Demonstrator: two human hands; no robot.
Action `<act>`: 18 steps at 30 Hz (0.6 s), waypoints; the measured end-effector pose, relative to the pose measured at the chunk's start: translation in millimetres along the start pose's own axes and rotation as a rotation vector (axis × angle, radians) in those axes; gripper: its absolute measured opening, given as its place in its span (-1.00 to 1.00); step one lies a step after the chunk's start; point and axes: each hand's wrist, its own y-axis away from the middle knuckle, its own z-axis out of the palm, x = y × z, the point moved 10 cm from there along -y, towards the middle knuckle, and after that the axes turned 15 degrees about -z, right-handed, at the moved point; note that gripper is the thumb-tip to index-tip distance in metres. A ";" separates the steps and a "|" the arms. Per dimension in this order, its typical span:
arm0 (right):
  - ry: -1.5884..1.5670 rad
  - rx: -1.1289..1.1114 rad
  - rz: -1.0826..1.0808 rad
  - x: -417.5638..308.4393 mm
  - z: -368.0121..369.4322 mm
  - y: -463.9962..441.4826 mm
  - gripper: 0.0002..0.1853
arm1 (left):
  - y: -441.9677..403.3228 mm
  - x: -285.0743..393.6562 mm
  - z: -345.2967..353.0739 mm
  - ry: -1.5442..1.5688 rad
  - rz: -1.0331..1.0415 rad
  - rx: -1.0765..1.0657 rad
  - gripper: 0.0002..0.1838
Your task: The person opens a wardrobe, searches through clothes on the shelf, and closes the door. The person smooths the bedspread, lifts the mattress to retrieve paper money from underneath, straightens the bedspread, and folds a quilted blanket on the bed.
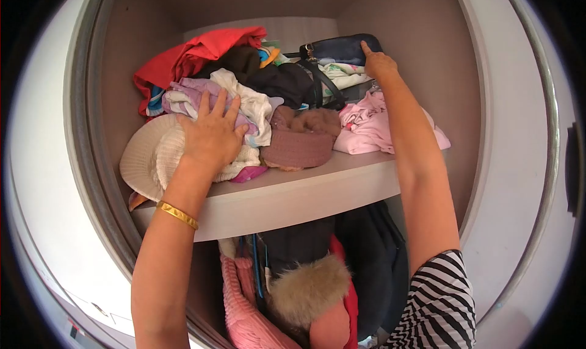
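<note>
My left hand (212, 132) lies with fingers spread on a pile of lavender cloth (198, 91) and white cloth (244, 99). Under its wrist side is a cream knitted sun hat (143, 157) with a wide brim. At the back right of the shelf, my right hand (379, 64) touches a dark blue handbag (339, 49) with its stretched index finger; its other fingers are mostly hidden. The bag's black strap (320, 83) hangs forward over the pile. Below that hand sits folded pink clothing (366, 126).
A mauve knitted hat (296, 144) sits near the edge of the shelf (293, 199). Red cloth (201, 56) and black cloth (278, 80) lie behind. Below hang coats, one with a fur trim (311, 288), beside a pink knit garment (250, 306). Cabinet walls enclose both sides.
</note>
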 end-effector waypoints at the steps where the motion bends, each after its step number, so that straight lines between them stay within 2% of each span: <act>1: -0.013 0.000 0.007 -0.9 -2.1 4.2 -0.26 | -0.8 -0.5 -0.1 0.003 0.000 -0.002 -0.43; 5: 0.072 -0.058 -0.078 -7.8 -13.8 13.9 -0.32 | -6.9 -3.6 1.5 0.031 -0.010 -0.061 -0.44; 7: 0.326 0.147 -0.221 -29.5 -40.6 8.5 -0.50 | -6.7 -2.2 1.5 0.025 -0.002 -0.054 -0.44; 8: 0.329 0.151 -0.225 -36.0 -41.2 4.5 -0.50 | -7.5 -1.7 2.8 0.002 -0.001 -0.071 -0.44; 10: 0.219 0.425 -0.488 -84.5 -57.7 1.9 -0.54 | -9.4 -1.7 3.7 -0.023 -0.009 -0.079 -0.44; 14: 0.099 0.449 -0.598 -134.5 -38.1 -25.6 -0.50 | -4.7 -0.9 4.6 -0.038 -0.004 -0.050 -0.43; 16: 0.133 0.308 -0.595 -150.3 -22.7 -39.6 -0.53 | -5.1 -0.1 3.2 -0.046 -0.007 -0.035 -0.43; 17: 0.122 0.307 -0.602 -154.9 -23.1 -37.6 -0.53 | -1.2 0.6 6.8 -0.045 -0.011 -0.067 -0.43; 18: 0.078 0.193 -0.530 -147.7 -17.6 -44.0 -0.58 | -1.3 -0.4 9.7 -0.042 -0.018 -0.092 -0.43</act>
